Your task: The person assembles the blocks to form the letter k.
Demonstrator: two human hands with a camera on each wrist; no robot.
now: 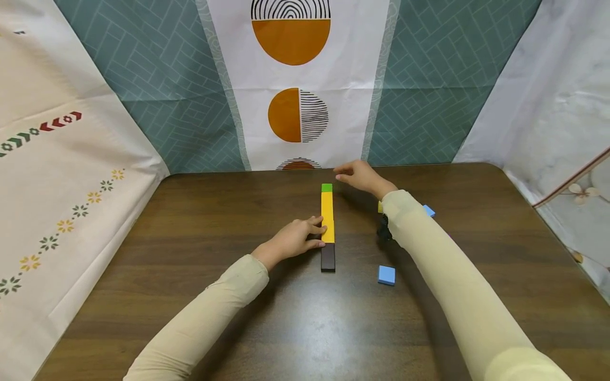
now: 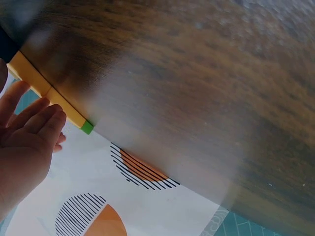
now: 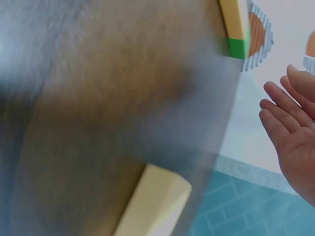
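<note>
A straight line of blocks runs away from me in the head view. It has a black block (image 1: 328, 258) at the near end, yellow blocks (image 1: 327, 203) in the middle and a green block (image 1: 326, 187) at the far end. My left hand (image 1: 292, 238) lies at the left of this line, its fingertips on the yellow part and its thumb close to where yellow meets black. Past the green end, slightly to the right, my right hand (image 1: 361, 176) hovers with loosely bent fingers and holds nothing. Its palm shows in the right wrist view.
A blue square block (image 1: 386, 275) lies right of the line. Another blue block (image 1: 429, 210) and a yellow block (image 1: 379, 207) are partly hidden by my right forearm. A patterned cloth (image 1: 298, 115) hangs behind the brown table's (image 1: 214, 211) far edge.
</note>
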